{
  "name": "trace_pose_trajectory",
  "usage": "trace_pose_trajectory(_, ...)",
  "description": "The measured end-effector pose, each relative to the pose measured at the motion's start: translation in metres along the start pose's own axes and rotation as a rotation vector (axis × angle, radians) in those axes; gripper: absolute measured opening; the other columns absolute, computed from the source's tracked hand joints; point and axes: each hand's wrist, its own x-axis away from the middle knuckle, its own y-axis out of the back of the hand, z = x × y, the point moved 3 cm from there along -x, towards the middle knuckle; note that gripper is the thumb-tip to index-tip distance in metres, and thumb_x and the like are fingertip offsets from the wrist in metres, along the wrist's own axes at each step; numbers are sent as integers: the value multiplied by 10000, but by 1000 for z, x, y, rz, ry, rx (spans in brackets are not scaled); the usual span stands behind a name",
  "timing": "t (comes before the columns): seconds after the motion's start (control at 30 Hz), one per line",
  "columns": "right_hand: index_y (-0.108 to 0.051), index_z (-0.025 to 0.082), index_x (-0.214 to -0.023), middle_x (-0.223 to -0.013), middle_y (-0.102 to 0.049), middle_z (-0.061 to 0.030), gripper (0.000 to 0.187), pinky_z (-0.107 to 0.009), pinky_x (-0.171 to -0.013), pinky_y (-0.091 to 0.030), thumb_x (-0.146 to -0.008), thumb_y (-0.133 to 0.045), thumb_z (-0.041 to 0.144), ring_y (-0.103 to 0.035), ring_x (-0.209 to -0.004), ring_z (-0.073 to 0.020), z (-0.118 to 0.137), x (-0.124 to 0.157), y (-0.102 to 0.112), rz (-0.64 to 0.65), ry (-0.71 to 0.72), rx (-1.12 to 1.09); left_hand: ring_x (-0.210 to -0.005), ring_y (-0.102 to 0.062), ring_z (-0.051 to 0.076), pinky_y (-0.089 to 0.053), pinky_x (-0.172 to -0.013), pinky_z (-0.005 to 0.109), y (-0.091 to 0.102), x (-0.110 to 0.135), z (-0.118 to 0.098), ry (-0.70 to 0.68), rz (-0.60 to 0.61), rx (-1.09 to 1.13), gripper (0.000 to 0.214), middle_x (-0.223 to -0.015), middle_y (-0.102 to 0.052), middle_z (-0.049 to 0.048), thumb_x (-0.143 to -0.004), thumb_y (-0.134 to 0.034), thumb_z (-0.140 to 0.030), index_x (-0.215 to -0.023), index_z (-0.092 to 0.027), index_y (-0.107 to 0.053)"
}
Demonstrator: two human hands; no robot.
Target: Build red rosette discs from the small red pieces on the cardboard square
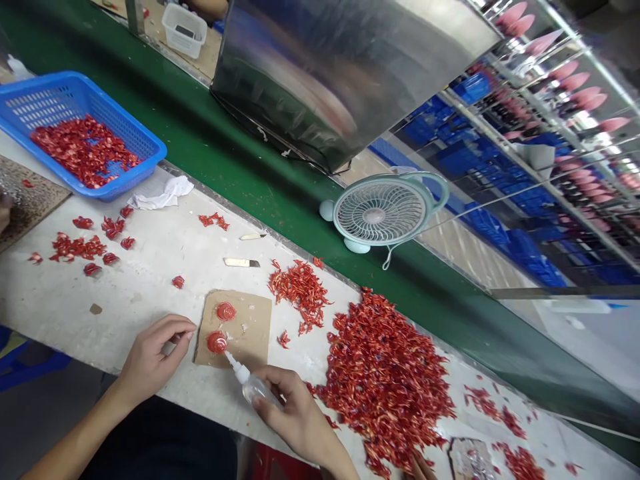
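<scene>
Right hand pinches a clear plastic squeeze bottle, its white nozzle against a red coiled rosette on a tan cardboard square; left hand curls closed beside the square.

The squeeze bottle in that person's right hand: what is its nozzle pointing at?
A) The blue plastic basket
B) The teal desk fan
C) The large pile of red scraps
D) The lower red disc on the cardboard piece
D: the nozzle of the clear squeeze bottle in the right hand ends right at the lower red disc on the cardboard piece.
</scene>
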Motion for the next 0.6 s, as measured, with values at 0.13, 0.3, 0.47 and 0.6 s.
trace_pose_trajectory(0.13, -741, 205, -1027, -857, -699, -54, 288, -339, -739, -500, -835, -677, 409, -593, -775, -222, -19, 6, 2, -17, 35, -112, -936, -670, 158, -546, -776, 261, 0, 0, 0, 14, 6, -13, 162, -1048, -707, 20, -949, -597, -172, -1047, -257, -693)
trace_pose_trajectory(0.3, -693, 230, -1138, -994, -711, -76, 397, -382, -814, -513, -825, -732, 471, -634, -899, -257, -38, 8, 13, -43, 136, -276, -936, -682, 168, -555, -787, 265, 0, 1, 4, 15, 16, -51, 150, -1055, -716, 26, -954, -586, -204, -1048, -258, -691)
trace_pose_trajectory(0.47, -692, 198, -1048, -993, -735, -95, 336, -371, -836, -535, -854, -717, 471, -673, -923, -255, -42, -16, 77, -372, 251, -282, -982, -693, 189, -569, -841, 271, 1, 3, 13, -10, -10, -90, 131, -1076, -726, 25, -932, -616, -264, -1032, -268, -701)
trace_pose_trajectory(0.6, -673, 175, -1041, -1032, -749, -112, 409, -366, -857, -545, -820, -709, 516, -692, -956, -255, -56, -48, 164, -877, 269, -163, -946, -714, 199, -592, -818, 264, 0, 3, 25, 10, -52, -111, 144, -1060, -742, 23, -903, -647, -357, -997, -276, -719)
